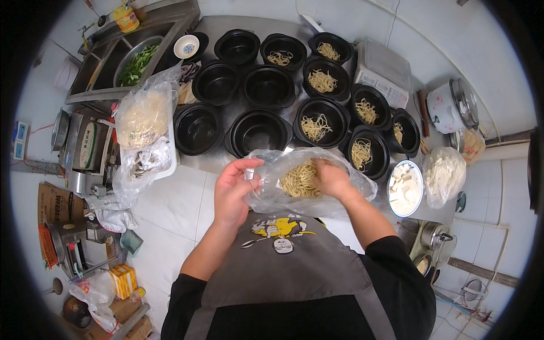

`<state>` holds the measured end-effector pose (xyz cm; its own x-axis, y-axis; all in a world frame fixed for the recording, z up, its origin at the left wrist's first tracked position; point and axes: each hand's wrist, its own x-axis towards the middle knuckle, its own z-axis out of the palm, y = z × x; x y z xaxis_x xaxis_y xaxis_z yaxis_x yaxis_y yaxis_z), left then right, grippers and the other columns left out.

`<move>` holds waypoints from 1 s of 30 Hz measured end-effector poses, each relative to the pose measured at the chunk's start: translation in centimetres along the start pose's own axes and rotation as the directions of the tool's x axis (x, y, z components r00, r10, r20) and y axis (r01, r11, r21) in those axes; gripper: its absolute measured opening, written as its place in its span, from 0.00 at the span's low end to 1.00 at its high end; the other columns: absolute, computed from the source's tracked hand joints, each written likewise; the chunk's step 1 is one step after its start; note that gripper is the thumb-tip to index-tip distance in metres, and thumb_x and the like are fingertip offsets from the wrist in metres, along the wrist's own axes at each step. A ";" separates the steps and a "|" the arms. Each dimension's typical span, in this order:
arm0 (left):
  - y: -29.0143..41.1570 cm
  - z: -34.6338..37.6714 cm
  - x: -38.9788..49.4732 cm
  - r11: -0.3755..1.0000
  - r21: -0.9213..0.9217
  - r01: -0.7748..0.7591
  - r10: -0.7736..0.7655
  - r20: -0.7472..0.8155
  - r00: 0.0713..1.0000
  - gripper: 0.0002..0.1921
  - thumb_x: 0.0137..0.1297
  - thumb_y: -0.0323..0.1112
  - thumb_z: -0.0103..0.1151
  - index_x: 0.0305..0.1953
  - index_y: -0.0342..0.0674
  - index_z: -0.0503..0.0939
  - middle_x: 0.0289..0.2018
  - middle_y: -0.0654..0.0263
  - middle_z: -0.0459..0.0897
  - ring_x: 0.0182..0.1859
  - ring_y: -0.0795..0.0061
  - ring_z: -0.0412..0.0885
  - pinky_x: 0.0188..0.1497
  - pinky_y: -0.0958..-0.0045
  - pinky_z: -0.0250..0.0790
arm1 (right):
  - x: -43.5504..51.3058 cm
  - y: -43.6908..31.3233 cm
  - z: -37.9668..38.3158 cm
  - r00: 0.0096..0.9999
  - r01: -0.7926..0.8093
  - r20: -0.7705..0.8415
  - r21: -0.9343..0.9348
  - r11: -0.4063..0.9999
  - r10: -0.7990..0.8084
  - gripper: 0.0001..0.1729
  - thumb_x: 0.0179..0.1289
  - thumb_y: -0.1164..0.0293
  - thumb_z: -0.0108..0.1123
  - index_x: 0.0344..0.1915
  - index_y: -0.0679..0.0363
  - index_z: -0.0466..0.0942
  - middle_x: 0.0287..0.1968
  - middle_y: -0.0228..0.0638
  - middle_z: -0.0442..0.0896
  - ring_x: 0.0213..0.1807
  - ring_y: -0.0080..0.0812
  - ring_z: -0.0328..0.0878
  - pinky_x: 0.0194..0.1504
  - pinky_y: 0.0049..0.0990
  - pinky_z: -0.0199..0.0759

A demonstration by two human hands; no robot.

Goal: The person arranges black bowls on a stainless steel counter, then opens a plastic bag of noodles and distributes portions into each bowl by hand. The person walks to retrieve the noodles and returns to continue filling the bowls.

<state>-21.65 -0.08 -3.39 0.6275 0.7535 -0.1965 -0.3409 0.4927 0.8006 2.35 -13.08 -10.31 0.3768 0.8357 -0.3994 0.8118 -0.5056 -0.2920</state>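
My left hand [236, 187] pinches the left rim of a clear plastic bag [267, 199] in front of my apron. Inside the bag lies a heap of thin yellowish noodles [299, 180]. My right hand [333, 178] reaches into its mouth at the heap's right side; its fingertips are blurred and partly hidden. Just beyond the bag stands a bare black pot [258, 131]. To its right, a black pot [323, 123] holds a small clump of noodles, as do several others, among them one pot [367, 153] close to my right hand.
A bowl of white cubes [405, 187] and a bagged white food [444, 176] sit at the steel counter's right. A scale [382, 72] and rice cooker [450, 104] stand behind. Leftward are a white tray [172, 153] with bagged food and a sink holding a basin of greens [138, 63].
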 end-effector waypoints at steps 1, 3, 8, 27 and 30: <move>0.0 0.0 -0.1 1.000 0.001 -0.003 0.003 -0.001 1.000 0.17 0.57 0.20 0.54 0.49 0.32 0.76 0.53 0.54 0.78 0.37 0.76 0.75 0.42 0.73 0.71 | -0.1 -0.6 1.1 0.999 0.011 -0.048 -0.034 0.999 -0.012 0.28 0.60 0.57 0.65 0.58 0.57 0.74 0.61 0.47 0.76 0.49 0.49 0.82 0.52 0.42 0.76; -0.1 0.0 -0.1 1.000 -0.008 -0.009 0.009 0.002 1.000 0.17 0.57 0.20 0.54 0.50 0.32 0.76 0.53 0.54 0.78 0.37 0.76 0.75 0.42 0.73 0.71 | 0.4 -1.4 2.6 1.000 0.002 0.017 -0.160 0.987 0.001 0.36 0.54 0.64 0.67 0.63 0.55 0.68 0.63 0.48 0.73 0.52 0.50 0.80 0.53 0.40 0.76; -0.2 -0.1 -0.3 1.000 0.003 -0.001 0.001 -0.018 1.000 0.18 0.57 0.20 0.54 0.51 0.31 0.75 0.53 0.55 0.77 0.37 0.77 0.75 0.42 0.74 0.70 | 0.5 -1.0 1.2 0.992 0.081 -0.096 0.030 0.996 -0.078 0.31 0.47 0.72 0.67 0.55 0.57 0.76 0.59 0.49 0.76 0.52 0.50 0.80 0.50 0.41 0.77; -1.5 -2.3 -0.2 0.994 0.091 0.056 -0.058 0.011 0.998 0.16 0.56 0.18 0.54 0.47 0.31 0.79 0.44 0.62 0.82 0.40 0.79 0.76 0.44 0.76 0.70 | -8.4 -1.1 -18.5 0.857 0.515 -0.480 0.787 0.341 -0.188 0.22 0.45 0.93 0.51 0.42 0.72 0.81 0.45 0.44 0.85 0.44 0.32 0.84 0.48 0.28 0.79; -2.2 -2.8 -0.7 0.939 0.335 0.073 -0.098 0.060 0.993 0.15 0.56 0.19 0.55 0.46 0.34 0.81 0.42 0.69 0.82 0.42 0.84 0.77 0.44 0.81 0.68 | -7.9 -2.0 -21.5 0.755 0.655 -0.605 0.713 0.251 -0.252 0.17 0.51 0.88 0.56 0.43 0.71 0.80 0.45 0.47 0.84 0.45 0.36 0.83 0.49 0.32 0.79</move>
<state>-23.28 -0.49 -6.61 0.6984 0.6743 -0.2399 -0.0403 0.3717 0.9275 7.37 -14.02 12.13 0.3499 0.8882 0.2979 0.1324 0.2680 -0.9543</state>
